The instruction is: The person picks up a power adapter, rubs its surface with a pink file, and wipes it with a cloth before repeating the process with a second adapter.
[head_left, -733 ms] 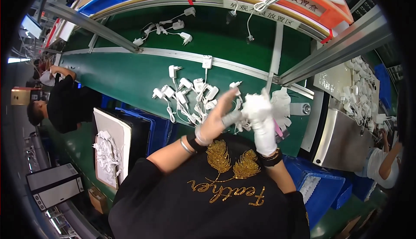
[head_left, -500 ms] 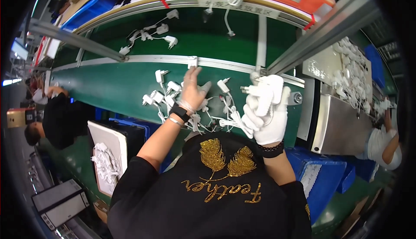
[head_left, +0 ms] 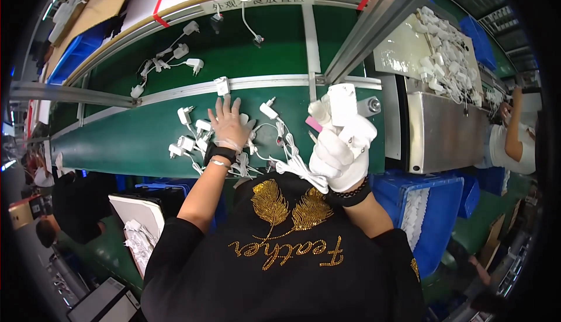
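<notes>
My left hand [head_left: 230, 127] lies with fingers spread over a cluster of white plug-in power adapters on the green work surface [head_left: 111, 129]. An adapter [head_left: 187, 143] with prongs and a cable sits beside its wrist, and its fingertips point at a small white piece [head_left: 222, 85] on the rail. My right hand [head_left: 340, 161], in a white glove, is closed round white power adapters [head_left: 342, 105], lifted above the surface; how many is hard to tell. Between the hands lie another adapter [head_left: 269, 108] and a bundled white cable [head_left: 295, 167].
Behind the rail [head_left: 175, 92] lie more adapters [head_left: 194, 65]. A metal post [head_left: 374, 30] rises at the right, near a metal cylinder [head_left: 372, 106]. Blue crates [head_left: 383, 196] stand at lower right. A board [head_left: 394, 53] heaped with adapters is at far right. Other people work on both sides.
The adapters in my right hand have turned, so their prongs no longer point left. My left hand's fingers have spread wider. The whole view has shifted.
</notes>
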Motion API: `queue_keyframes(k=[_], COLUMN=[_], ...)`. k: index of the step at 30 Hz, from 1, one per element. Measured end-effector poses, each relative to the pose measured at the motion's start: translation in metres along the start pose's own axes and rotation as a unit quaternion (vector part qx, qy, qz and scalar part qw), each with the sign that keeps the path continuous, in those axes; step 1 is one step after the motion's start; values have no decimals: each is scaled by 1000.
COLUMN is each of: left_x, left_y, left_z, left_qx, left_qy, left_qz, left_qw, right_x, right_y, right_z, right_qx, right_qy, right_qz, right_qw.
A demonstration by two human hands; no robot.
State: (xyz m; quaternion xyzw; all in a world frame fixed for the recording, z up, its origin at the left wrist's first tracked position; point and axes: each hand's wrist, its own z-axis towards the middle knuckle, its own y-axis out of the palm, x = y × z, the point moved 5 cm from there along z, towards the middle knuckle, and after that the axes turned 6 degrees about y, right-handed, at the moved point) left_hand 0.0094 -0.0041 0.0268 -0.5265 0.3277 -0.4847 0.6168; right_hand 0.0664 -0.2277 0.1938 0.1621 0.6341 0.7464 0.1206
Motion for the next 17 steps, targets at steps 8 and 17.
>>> queue_keyframes(k=[8,17], left_x=[-7,-56], left_y=[12,32], left_z=[-13,-9], left_qx=[-130,-15], left_qy=[-36,-102], left_qz=[43,-548], left_qw=[990,830], right_x=[-3,4], right_y=[4,-94], right_z=[4,27], right_qx=[-30,175], right_qy=[37,10], right_qz=[-4,-129], right_qw=[999,976])
